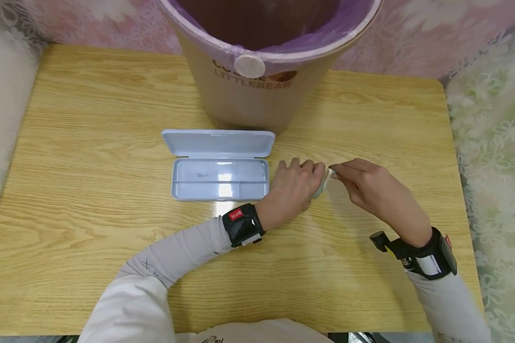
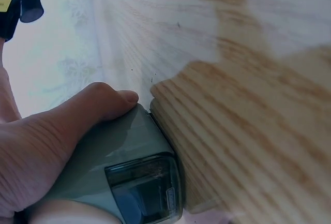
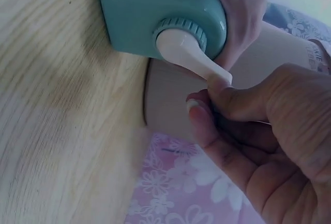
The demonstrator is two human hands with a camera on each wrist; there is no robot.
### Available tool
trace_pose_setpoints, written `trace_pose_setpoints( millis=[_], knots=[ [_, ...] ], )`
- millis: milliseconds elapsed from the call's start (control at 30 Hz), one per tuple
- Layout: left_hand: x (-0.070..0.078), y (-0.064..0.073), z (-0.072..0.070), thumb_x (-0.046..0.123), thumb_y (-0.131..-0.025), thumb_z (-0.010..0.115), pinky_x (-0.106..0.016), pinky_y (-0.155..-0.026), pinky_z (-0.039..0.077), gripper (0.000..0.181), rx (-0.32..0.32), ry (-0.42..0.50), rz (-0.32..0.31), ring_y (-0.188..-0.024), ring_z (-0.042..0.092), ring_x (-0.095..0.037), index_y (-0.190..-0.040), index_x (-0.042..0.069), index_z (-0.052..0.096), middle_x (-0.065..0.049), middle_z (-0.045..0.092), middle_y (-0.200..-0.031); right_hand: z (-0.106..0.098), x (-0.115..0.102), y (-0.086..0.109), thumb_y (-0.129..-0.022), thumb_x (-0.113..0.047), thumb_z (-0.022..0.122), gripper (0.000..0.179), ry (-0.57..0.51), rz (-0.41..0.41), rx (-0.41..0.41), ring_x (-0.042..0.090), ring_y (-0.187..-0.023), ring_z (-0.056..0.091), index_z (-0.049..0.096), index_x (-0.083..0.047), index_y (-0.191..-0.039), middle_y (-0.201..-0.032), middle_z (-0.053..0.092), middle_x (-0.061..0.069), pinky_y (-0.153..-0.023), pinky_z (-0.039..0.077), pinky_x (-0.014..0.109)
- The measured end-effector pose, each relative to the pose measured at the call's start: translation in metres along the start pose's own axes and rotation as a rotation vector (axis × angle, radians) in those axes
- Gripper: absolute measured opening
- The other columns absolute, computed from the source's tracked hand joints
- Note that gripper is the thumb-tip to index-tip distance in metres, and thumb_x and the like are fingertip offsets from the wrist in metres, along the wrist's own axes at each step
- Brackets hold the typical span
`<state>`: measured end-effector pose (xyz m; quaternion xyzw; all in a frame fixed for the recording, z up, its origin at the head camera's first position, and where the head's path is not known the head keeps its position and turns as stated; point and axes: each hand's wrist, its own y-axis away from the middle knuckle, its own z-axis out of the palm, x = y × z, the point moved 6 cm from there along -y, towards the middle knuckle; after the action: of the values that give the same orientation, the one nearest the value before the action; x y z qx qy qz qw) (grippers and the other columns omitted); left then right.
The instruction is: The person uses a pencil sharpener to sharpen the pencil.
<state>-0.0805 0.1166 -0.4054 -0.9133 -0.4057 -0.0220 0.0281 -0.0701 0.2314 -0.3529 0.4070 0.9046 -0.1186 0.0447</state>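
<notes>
A: Log it, largest first.

B: Table (image 1: 90, 143) underneath all. Bin (image 1: 249, 107) at 12 o'clock, purple liner (image 1: 223, 56) folded over the rim. From my remote seat I judge it is set there to be reachable yet beyond the hands' workspace.

A: Next size down?

B: Pencil case (image 1: 201, 171), toward 9 o'clock, lid (image 1: 218, 144) tipped back toward 12. I infer the hinge faces away so the compartments can be reached from 6.

A: Grip?

B: Left hand (image 1: 293, 186): fingers wrapped round the pencil sharpener (image 3: 132, 25) from its 9 o'clock side, no slack that I can see. Right hand (image 1: 371, 181), at its 3 o'clock: thumb and fingertips pinch the outer end of the white crank (image 3: 186, 53).

A: Sharpener position?

B: Between the hands, at 3 o'clock from the case, apparently based on the table. My reading: the left braces the body against twist; pinching the crank's far end gives the right better leverage.

A: Smallest items?

B: See-through drawer (image 2: 145, 188), uncovered by the left fingers. Pencil inside? Cannot tell; the insertion side is hidden.
</notes>
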Motion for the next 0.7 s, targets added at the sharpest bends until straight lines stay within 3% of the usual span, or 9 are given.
trace_pose_setpoints(
  millis=[200,400,533,633,700],
  knots=[
    [0.002,-0.001,0.000,0.035,-0.082,0.083,-0.036,-0.075,0.057,0.049,-0.019,0.002,0.003,-0.090,0.065,-0.020,-0.116,0.016,0.053,0.001,0.065,-0.102,0.011,0.014,-0.011,-0.089,0.004,0.071,0.021,-0.006,0.045,-0.100,0.029,-0.074,0.071,0.073,0.007,-0.110,-0.090,0.074,0.018,-0.065,0.058,0.041],
    [0.001,-0.001,0.001,0.031,-0.084,0.079,-0.036,-0.075,0.056,0.043,-0.019,-0.005,-0.017,-0.092,0.066,-0.020,-0.116,0.016,0.053,0.001,0.066,-0.103,0.020,0.017,-0.014,-0.092,0.006,0.067,0.020,-0.008,0.087,-0.190,0.024,-0.072,0.068,0.072,0.006,-0.111,-0.084,0.071,0.014,-0.066,0.058,0.038],
    [0.000,-0.001,0.001,0.031,-0.083,0.080,-0.036,-0.073,0.056,0.046,-0.010,-0.003,-0.020,-0.093,0.066,-0.021,-0.118,0.016,0.054,0.001,0.067,-0.104,0.035,0.015,-0.015,-0.093,0.010,0.060,0.012,0.067,0.047,-0.261,0.013,-0.059,0.046,0.069,0.002,-0.094,-0.066,0.052,0.005,-0.056,0.041,0.025],
    [0.000,-0.001,0.000,0.031,-0.083,0.080,-0.036,-0.072,0.056,0.044,-0.009,0.007,-0.020,-0.092,0.066,-0.021,-0.115,0.016,0.054,0.000,0.066,-0.103,0.047,0.011,-0.013,-0.093,0.010,0.058,0.021,0.153,-0.008,-0.328,0.010,-0.059,0.031,0.057,-0.004,-0.078,-0.062,0.036,0.001,-0.056,0.026,0.022],
    [0.000,-0.001,0.001,0.030,-0.083,0.080,-0.036,-0.072,0.055,0.041,-0.010,0.010,-0.025,-0.091,0.065,-0.021,-0.112,0.016,0.054,0.000,0.066,-0.103,0.052,0.010,-0.009,-0.093,0.009,0.059,0.026,0.163,-0.013,-0.351,0.009,-0.060,0.027,0.051,-0.008,-0.074,-0.063,0.031,-0.001,-0.057,0.022,0.021]
  ],
)
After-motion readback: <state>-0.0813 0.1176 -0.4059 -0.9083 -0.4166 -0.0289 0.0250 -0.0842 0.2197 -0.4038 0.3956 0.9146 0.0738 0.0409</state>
